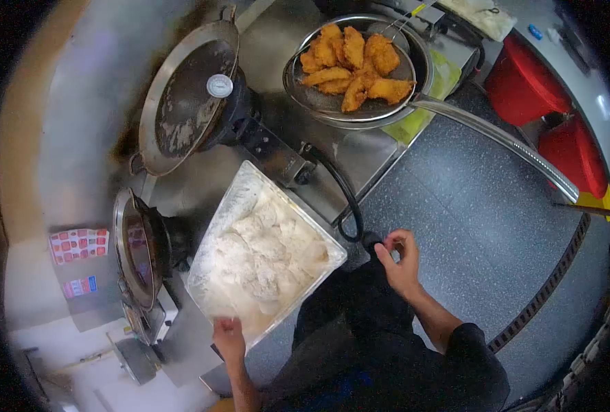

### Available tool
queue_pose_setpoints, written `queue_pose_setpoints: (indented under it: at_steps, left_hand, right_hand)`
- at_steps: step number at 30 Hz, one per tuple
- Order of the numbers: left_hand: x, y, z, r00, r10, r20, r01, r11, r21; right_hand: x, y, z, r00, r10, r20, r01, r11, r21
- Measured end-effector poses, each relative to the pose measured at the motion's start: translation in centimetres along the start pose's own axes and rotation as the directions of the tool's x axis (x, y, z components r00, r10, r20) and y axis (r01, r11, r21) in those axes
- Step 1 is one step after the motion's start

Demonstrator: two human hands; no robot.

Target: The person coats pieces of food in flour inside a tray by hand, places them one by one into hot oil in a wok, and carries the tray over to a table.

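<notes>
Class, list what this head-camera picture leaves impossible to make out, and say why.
All in the head view:
Thermometer: reading too small.
Wall posters: wording too small.
Lumps in the tray: identity hidden by coating of white powder.
Left hand: fingertips blurred, contact with the powder unclear.

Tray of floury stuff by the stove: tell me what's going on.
The person's left hand, slightly blurred, is at the near edge of the tray, which holds pieces coated in white powder. The right hand is beside the tray, with nothing visible in it. Farther off, golden fried pieces sit in a long-handled strainer over a bowl.
</notes>
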State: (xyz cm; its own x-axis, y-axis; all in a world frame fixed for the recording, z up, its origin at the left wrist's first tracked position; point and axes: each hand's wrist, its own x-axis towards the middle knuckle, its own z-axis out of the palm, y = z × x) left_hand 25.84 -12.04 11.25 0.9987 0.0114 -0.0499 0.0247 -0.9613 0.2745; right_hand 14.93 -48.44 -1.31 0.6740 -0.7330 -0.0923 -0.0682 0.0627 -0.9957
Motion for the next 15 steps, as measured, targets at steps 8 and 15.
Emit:
queue_pose_setpoints:
  at_steps: [8,15]
  left_hand:
    - [1.6,18.4,7.5,0.928,0.250,0.278,-0.201,0.960,-0.194]
    - [2.1,16.7,9.0,0.913,0.369,0.171,-0.353,0.928,-0.118]
  right_hand:
    - [2.4,-10.4,4.2,0.742,-0.396,0.541,0.365,0.915,0.169]
    - [1.4,-8.1,7.3,0.548,-0.144,0.824,0.540,0.813,-0.217]
